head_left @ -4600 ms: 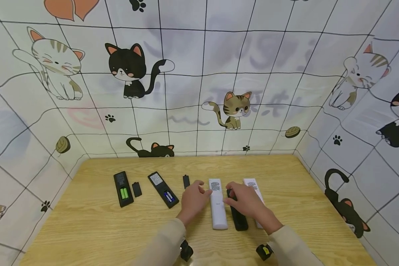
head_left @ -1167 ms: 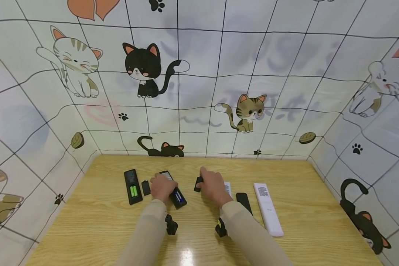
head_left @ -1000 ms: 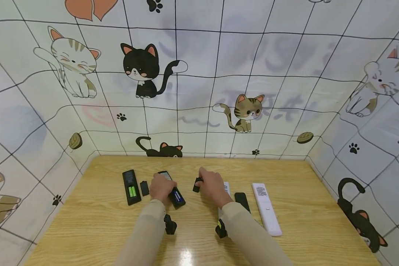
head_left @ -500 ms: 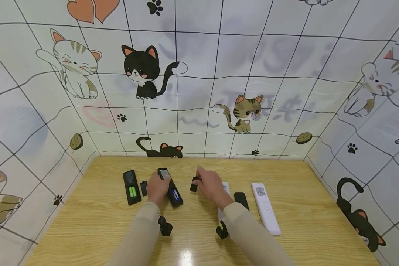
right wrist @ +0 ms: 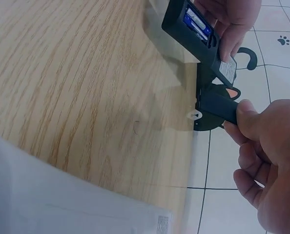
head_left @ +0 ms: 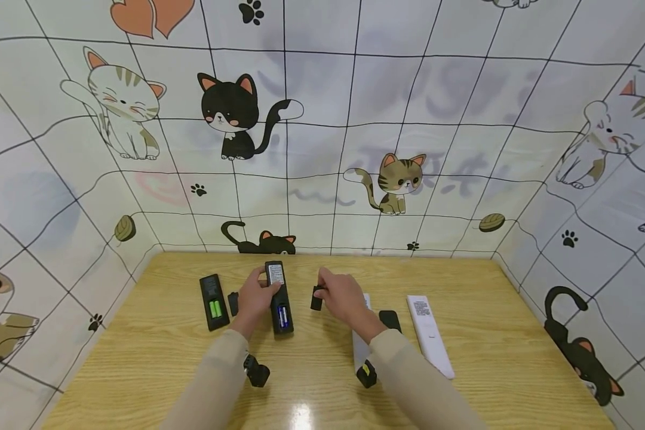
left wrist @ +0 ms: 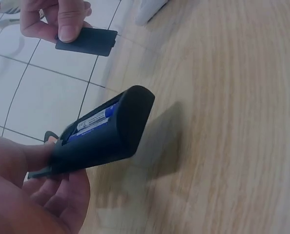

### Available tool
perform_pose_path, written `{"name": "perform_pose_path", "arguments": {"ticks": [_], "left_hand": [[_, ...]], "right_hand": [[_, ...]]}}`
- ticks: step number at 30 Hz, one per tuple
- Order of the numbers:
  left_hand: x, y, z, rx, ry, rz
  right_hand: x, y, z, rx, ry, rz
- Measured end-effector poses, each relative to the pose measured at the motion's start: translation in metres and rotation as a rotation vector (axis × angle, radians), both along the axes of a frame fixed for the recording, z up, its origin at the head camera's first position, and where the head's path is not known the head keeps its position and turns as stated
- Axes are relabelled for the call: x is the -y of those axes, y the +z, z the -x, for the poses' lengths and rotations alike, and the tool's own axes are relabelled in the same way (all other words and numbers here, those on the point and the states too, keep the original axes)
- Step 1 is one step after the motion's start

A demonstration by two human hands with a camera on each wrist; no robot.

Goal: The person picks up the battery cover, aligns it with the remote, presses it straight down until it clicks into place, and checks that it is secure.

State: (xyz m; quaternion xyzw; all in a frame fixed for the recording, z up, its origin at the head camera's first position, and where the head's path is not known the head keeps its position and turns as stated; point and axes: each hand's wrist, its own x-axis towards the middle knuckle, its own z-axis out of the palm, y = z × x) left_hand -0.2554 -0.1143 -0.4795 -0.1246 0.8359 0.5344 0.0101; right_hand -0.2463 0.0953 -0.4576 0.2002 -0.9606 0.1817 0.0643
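- The left hand grips the remote, fingers curled under it and thumb on its back, by the label.
- The remote looks raised from the bench, its shadow falling beside it; its long axis runs away from the person, the battery end nearer them.
- The right hand pinches the cover by one end, right of the remote and apart from it; how many fingers back the thumb is hard to tell.
- From the right fingers, the remote's bay lies leftward and closer to the person; the cover is about level with the remote's middle, its long axis roughly alongside.
- The remote is slim and black, back up, with two blue-and-silver batteries side by side in the uncovered bay.
- The cover is a small, flat, dark plate with a tab at its free end.
- Left of the remote, past the left hand, lie a second cover and a green-cell remote.
- Right of the remote come the nearer white remote, partly hidden by the right arm, then the black remote and the farther white remote.
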Motion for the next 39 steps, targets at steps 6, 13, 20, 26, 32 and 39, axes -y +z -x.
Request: {"name": "perform_pose_path", "arguments": {"ticks": [6, 13, 20, 26, 32, 39], "left_hand": [[-0.009, 0.001, -0.007, -0.021, -0.063, -0.059], [-0.028, 0.0, -0.013, -0.033, -0.11, -0.131], [-0.047, -0.003, -0.019, -0.056, -0.173, -0.168], [-0.063, -0.007, -0.024, -0.062, -0.23, -0.18], [-0.075, -0.012, -0.026, -0.06, -0.267, -0.233], [-0.084, -0.019, -0.03, -0.074, -0.299, -0.208]], "right_hand": [[-0.011, 0.004, -0.008, -0.014, 0.022, 0.01], [-0.027, 0.01, -0.019, -0.039, 0.037, 0.019], [-0.046, 0.014, -0.028, -0.021, 0.018, 0.043], [-0.059, 0.017, -0.033, -0.017, -0.004, 0.041], [-0.067, 0.02, -0.038, 0.005, -0.017, 0.058], [-0.073, 0.018, -0.042, -0.013, -0.006, 0.063]]}}
